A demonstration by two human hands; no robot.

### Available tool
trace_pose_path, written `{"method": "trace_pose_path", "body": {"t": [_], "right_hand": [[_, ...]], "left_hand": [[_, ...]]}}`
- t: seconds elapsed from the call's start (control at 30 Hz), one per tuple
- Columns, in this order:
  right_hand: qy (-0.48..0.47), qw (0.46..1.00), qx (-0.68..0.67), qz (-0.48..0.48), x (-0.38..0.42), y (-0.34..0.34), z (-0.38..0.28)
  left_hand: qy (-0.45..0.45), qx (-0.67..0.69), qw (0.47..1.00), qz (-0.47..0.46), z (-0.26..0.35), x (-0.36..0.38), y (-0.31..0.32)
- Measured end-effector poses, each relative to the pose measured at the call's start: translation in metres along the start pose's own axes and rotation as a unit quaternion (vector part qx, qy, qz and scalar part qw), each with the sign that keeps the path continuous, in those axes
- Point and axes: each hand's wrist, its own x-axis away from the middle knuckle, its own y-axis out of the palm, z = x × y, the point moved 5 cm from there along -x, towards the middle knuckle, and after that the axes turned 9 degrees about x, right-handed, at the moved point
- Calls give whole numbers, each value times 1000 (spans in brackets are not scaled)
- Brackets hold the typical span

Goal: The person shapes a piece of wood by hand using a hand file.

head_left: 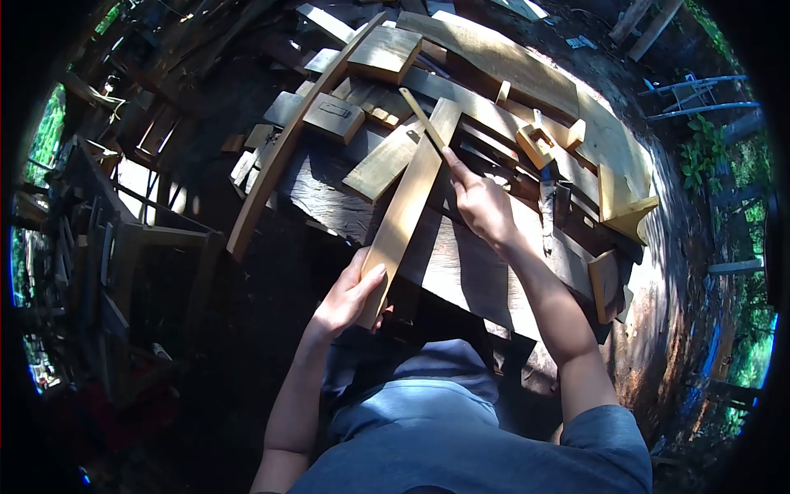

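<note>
Wooden board [407,214] clamped in left fingers [374,276]; right fingers [457,165] clamped on thin stick [420,113] across it; dark outline on block [336,120].

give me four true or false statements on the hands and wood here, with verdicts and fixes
1. The left hand grips the long pale board by its near end. True.
2. The right hand is empty. False: it holds a thin strip.
3. A long, dark curved piece of wood lies left of the board in the picture. True.
4. The right sleeve reaches down to the wrist. False: it leaves the forearm bare.
</note>
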Motion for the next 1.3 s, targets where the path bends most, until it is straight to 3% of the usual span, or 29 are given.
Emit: {"method": "trace_pose_path", "body": {"t": [0.07,0.17,0.27,0.33,0.37,0.4,0.47,0.53,0.57,0.67,0.8,0.87,0.93,1.0,1.13,1.23,1.27,1.3], "right_hand": [[13,1000,-2,-16,2,0,5],[-15,990,-59,129,-57,10,35],[66,996,30,55,-80,-9,22],[32,996,-38,77,-76,-2,30],[-30,987,-64,145,-65,6,32],[31,998,-11,58,-44,1,22],[31,999,41,-12,-5,-9,1],[33,999,21,3,-5,-13,4],[0,996,-48,77,-20,-2,18],[98,994,-19,35,-74,-8,31],[85,994,-71,-4,-72,-8,32],[-10,995,-56,82,-54,7,37],[-4,997,-39,62,-24,1,22],[-42,991,-51,117,-28,-2,22],[69,994,-2,87,-81,6,41],[30,992,-25,118,-74,9,50],[-35,981,-10,192,-65,15,57],[-35,980,19,196,-47,15,55]], "left_hand": [[-11,-11,1000,-1,1,0,1],[-4,-6,1000,-11,-3,-2,-2],[-9,0,1000,-11,1,0,1],[-5,-3,1000,1,1,0,0],[-4,-12,1000,0,2,0,-1],[-5,-18,1000,0,1,0,-2],[-10,-10,1000,-2,0,-2,-4],[-6,-13,1000,-3,-2,-2,-4],[-17,-3,1000,-1,1,0,-1],[-4,-4,1000,-4,2,0,0],[-8,-9,1000,5,5,1,1],[0,-16,1000,-3,3,0,-1],[-15,-11,1000,-3,1,0,-4],[-6,-11,1000,-10,0,-1,-3],[-20,0,1000,4,4,1,2],[-14,-17,1000,-5,2,1,0],[-19,-17,1000,-8,2,0,-1],[-18,-16,1000,-6,1,1,-1]]}}
